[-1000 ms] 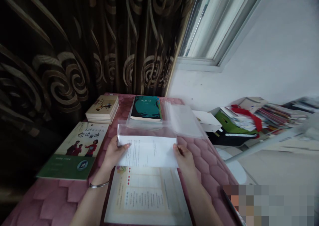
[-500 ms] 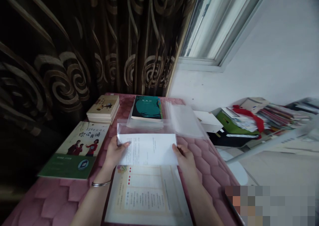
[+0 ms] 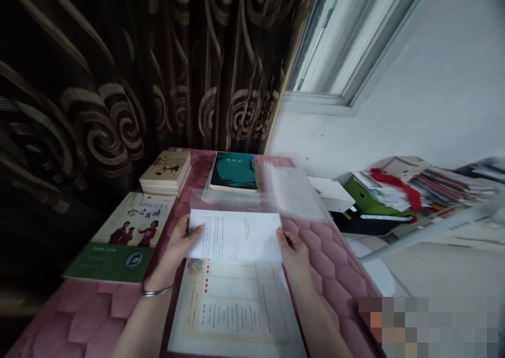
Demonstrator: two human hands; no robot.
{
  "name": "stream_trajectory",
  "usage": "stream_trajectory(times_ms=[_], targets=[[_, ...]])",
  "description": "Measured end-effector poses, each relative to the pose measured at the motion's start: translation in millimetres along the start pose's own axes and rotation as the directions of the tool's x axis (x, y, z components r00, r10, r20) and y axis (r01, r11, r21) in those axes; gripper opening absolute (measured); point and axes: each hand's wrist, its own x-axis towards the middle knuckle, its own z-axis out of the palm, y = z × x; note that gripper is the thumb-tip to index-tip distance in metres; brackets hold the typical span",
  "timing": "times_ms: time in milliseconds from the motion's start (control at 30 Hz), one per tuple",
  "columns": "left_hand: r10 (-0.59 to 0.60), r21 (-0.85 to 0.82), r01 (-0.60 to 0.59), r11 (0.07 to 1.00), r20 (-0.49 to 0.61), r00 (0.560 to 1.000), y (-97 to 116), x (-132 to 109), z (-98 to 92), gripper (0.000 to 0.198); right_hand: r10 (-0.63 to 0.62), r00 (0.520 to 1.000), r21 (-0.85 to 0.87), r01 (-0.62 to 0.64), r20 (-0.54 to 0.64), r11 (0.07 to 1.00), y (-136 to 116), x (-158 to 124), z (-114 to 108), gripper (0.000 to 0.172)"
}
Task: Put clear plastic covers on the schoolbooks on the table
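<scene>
In front of me lies an open book (image 3: 232,308), its lower part showing a printed page with a yellow border and red dots. Across its far end is a white printed leaf (image 3: 236,235). My left hand (image 3: 182,242) pinches this leaf at its left edge, thumb on top, and a bracelet circles that wrist. At the opposite edge my right hand (image 3: 292,246) grips it the same way, fingers curled. A clear plastic cover (image 3: 229,199) shows faintly past the leaf's far edge.
On the pink quilted cloth (image 3: 335,274) lie a green-and-white book (image 3: 118,237), a stack of tan books (image 3: 165,171) and a teal book (image 3: 233,171) on plastic covers. Clear sleeves (image 3: 295,189) are at the right. Beyond stand a white box (image 3: 331,194) and piled papers. A dark curtain (image 3: 221,73) hangs behind.
Both hands keep hold of the leaf. It and the hands sit slightly further right in view, as does the whole scene. The plastic's far edge looks fainter.
</scene>
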Motion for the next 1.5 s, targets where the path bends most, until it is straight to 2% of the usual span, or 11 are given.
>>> stream_trajectory(times_ms=[167,467,667,800,1233,1367,1500], targets=[[0.052,0.047,-0.051,0.998,-0.025,0.998,-0.2,1.7,1.5,0.040,0.000,1.000,0.050,0.001,-0.009,0.999,3.4,0.4,0.6,0.051],[0.048,0.076,-0.047,0.996,-0.020,0.999,2.6,-2.7,2.1,0.035,-0.017,1.000,-0.044,0.016,-0.024,0.999,4.4,-1.9,1.1,0.052],[0.091,0.074,-0.089,0.993,-0.032,0.995,5.9,-5.2,3.5,0.032,0.056,0.998,0.114,-0.055,-0.002,0.992,0.9,-3.3,1.1,0.044],[0.107,0.108,-0.101,0.989,-0.050,0.993,5.4,-4.0,5.5,0.031,0.056,0.998,0.139,-0.055,-0.002,0.989,2.5,-1.4,1.1,0.045],[0.134,0.187,-0.115,0.975,-0.090,0.987,12.9,-4.8,9.6,0.026,-0.055,0.998,-0.134,0.052,-0.021,0.990,4.3,-2.4,2.0,0.056],[0.109,0.166,-0.093,0.982,-0.092,0.990,12.0,-5.6,9.4,0.030,-0.027,1.000,-0.052,0.026,-0.014,0.998,6.1,-2.0,1.8,0.054],[0.055,0.109,-0.052,0.993,-0.031,0.998,12.8,-8.4,5.6,0.038,0.015,0.999,0.046,-0.013,-0.030,0.999,5.9,-2.0,2.3,0.053]])
